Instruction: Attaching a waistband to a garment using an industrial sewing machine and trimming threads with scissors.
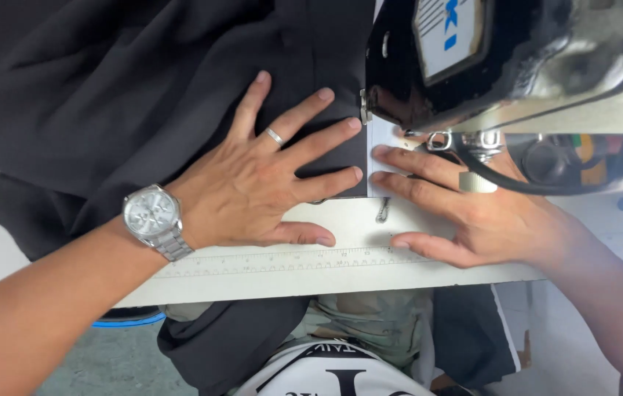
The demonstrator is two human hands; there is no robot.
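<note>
On the pale worktop (267, 282) in the head view, a black fabric (143, 81) is lying spread toward the far left, its straight edge running away from the person and ending just beside the sewing machine head (502, 59) at the upper right. The left hand (253, 187) is resting flat on this fabric, its grip spread wide, the fingers pointing toward the machine and the thumb lying on the bare worktop; it is pinching nothing. A silver wristwatch (151, 214) is sitting on that wrist and a ring (275, 136) on one finger. The right hand (473, 209) is lying on the other side of the fabric edge, fingers splayed and flat on a white strip (379, 150) just beside the dark cloth, partly under the machine head. The two hands are facing each other across the edge, fingertips close but apart. A printed ruler scale (289, 260) is running along the worktop's near edge. The machine head is overhanging the right hand and hiding the needle area.
</note>
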